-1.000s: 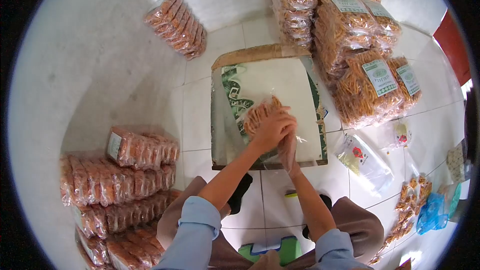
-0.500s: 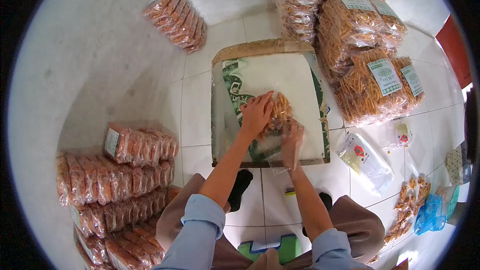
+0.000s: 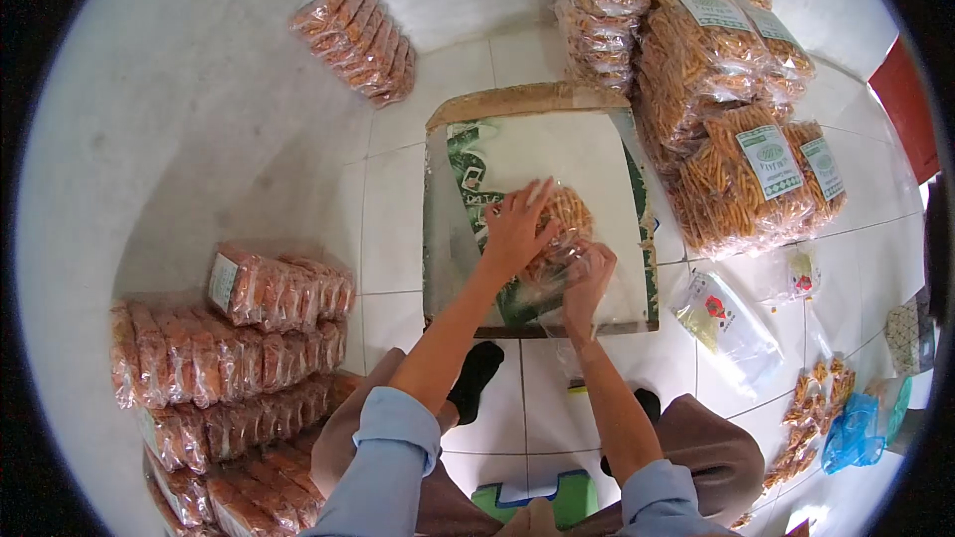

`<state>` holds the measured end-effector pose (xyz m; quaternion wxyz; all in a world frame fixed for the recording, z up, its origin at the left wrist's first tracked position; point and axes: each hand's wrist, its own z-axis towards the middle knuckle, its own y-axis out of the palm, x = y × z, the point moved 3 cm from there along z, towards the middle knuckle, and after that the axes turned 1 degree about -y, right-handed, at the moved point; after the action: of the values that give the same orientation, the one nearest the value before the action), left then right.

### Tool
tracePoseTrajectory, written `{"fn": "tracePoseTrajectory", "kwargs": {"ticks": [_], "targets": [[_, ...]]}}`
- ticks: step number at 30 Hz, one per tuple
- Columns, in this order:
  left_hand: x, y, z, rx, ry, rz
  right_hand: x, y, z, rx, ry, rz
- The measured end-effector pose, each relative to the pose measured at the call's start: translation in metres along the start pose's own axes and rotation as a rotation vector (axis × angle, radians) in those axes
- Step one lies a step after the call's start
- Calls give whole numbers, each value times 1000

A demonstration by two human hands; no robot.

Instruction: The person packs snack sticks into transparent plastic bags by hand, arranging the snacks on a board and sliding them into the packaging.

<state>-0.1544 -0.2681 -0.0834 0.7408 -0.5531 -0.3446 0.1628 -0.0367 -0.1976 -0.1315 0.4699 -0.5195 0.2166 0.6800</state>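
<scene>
A clear plastic bag of brown stick snacks (image 3: 571,211) lies on a low board-topped stand (image 3: 587,144) in front of me. My left hand (image 3: 515,231) rests against the bag's left side, its fingers spread over the plastic. At the near right end of the bag, my right hand (image 3: 589,280) has its fingers closed on the gathered plastic. Loose film trails below that hand past the stand's near edge. Part of the bag is hidden behind both hands.
Filled snack bags (image 3: 751,164) are piled at the back right. Stacked packs of reddish-brown food (image 3: 234,348) stand at left, with another row (image 3: 356,40) by the wall. Flat printed bags (image 3: 731,328), loose snacks (image 3: 811,408) and a blue plastic bag (image 3: 856,433) lie at right.
My left fingers have spread wider over the bag. My right hand, blurred before, has drawn up closer against the snacks at the bag's near end.
</scene>
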Motion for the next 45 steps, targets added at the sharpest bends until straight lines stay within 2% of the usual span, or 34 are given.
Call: {"fn": "tracePoseTrajectory", "kwargs": {"ticks": [1, 2, 3, 4, 6, 9, 10, 12, 14, 16, 17, 18, 20, 21, 23, 26, 28, 31, 34, 36, 37, 38, 39, 41, 42, 45], "targets": [[2, -1, 3, 94, 46, 5, 0, 0, -2, -3, -1, -9], [5, -2, 4, 186, 93, 13, 5, 2, -5, 0, 206, 232], [7, 1, 3, 184, 92, 9, 11, 6, -9, 4, 415, 475], [10, 6, 3, 153, 121, 83, 12, 6, -8, 5, 415, 474], [16, 10, 4, 121, 149, 158, 4, 10, -3, -129, 41, 23], [18, 7, 1, 121, 181, 218, -1, 14, -2, -150, -53, 25], [16, 6, 2, 125, 203, 222, -4, 13, 1, -152, -57, 30], [11, 6, 5, 134, 224, 220, -3, 9, 5, -292, 4, 67], [-10, 0, 6, 273, 28, -125, -2, 1, 5, -260, -51, 38], [-21, 2, -4, 238, -45, -133, -6, -8, 1, -229, -96, 12], [-26, 5, -10, 201, -118, -138, -5, -12, -1, -277, -42, 30], [-27, 5, -15, 202, -122, -135, -5, -12, -3, -325, 13, 50], [-25, 10, -20, 120, -111, -365, 0, -8, -5, -333, -5, 28], [-24, 12, -20, 121, -109, -366, 6, -5, -7, -340, -20, 2], [-19, 15, -21, 110, 42, -416, 19, 4, -9, -338, 0, -20], [-8, 6, -22, 30, -18, -590, 17, 16, -9, -279, 41, -115], [-12, 8, -22, 71, 4, -566, 13, 19, -9, -219, 55, -189], [-17, 9, -20, 101, -2, -569, 8, 12, -4, -208, 39, -53], [-26, 15, -15, 140, -65, -621, 8, -5, -3, -299, -55, -142], [-32, 23, -13, 180, -99, -659, 9, -14, -12, -493, 92, 155], [-37, 27, -14, 266, -127, -720, 8, -17, -13, -497, 99, 150], [-42, 29, -16, 354, -153, -777, 5, -16, -14, -529, 51, 148], [-45, 30, -18, 355, -155, -775, -1, -13, -13, -562, -3, 149], [-56, 35, -27, 257, -345, -1013, -12, -8, -10, -526, -88, 80], [-54, 32, -29, 261, -346, -1011, -16, -6, -10, -486, -171, 8], [-41, 23, -37, 197, -363, -1024, -23, -1, -14, -475, -121, 83]]}}
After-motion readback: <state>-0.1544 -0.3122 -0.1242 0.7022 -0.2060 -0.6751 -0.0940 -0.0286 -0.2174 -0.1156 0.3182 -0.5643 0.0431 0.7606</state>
